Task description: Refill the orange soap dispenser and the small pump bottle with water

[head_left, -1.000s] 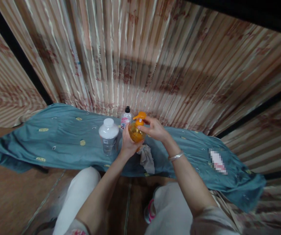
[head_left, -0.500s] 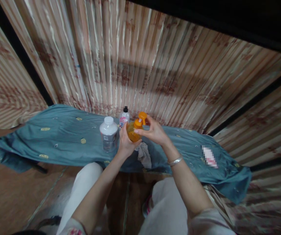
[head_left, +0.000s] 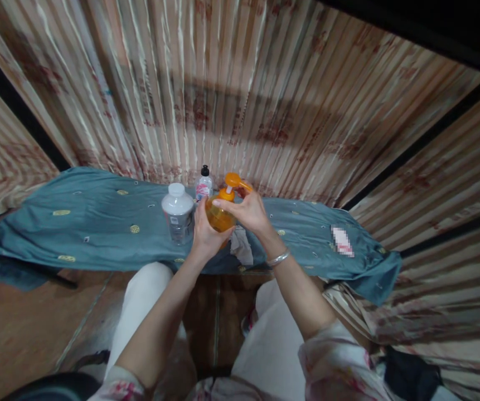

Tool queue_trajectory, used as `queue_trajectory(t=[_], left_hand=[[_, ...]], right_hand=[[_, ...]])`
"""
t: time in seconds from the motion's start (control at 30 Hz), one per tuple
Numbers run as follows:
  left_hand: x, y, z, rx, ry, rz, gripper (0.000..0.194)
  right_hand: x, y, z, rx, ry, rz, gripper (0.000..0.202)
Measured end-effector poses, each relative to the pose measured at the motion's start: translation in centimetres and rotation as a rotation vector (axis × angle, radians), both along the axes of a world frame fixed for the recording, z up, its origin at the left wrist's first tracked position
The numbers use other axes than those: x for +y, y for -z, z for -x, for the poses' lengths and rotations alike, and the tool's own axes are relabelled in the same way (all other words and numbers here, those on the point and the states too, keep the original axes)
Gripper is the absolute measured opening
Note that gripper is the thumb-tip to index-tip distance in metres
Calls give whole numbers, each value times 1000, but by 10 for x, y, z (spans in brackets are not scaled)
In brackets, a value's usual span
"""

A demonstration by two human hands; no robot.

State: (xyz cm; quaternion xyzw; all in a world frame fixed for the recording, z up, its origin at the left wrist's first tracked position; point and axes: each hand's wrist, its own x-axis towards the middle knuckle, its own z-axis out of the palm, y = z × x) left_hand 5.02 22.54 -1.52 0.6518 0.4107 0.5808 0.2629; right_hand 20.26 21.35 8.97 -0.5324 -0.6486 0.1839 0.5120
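Just right of the white-capped bottle, the orange pump bottle sits in the left hand, clasped round the body, its base mostly lost behind that palm! The right hand grasps the top, thumb across the shoulder, fingers at the spout, their tips hard to make out. Spout aimed right, away from the white-capped bottle; long axis near upright, top leaning slightly right. Behind and right of the white-capped bottle, the black-capped bottle has its foot hidden.
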Motion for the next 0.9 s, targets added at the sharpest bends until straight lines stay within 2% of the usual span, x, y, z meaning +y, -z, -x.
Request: queue_trajectory(t=[0.07,0.17,0.23,0.27,0.37,0.53,0.7,0.9], left_hand=[[-1,1,2,-4,9,2,120],[-2,2,5,-8,11,13,122],[-2,2,6,-5,12,18,122],[-2,2,6,-1,15,19,122],[-4,2,5,4,30,15,118],[-6,3,4,3,31,16,119],[-8,4,2,2,31,29,119],[-12,1,-3,-4,39,51,120]], right_hand=[[-2,2,2,15,53,1,61],[-6,3,2,99,-123,-14,58],[-9,2,2,120,-214,-18,65],[-9,1,3,108,-200,-14,70],[-9,-1,7,43,-35,16,81],[-9,-1,9,-40,65,47,68],[-13,2,6,-8,-1,10,55],[-16,3,4,23,-106,-17,51]])
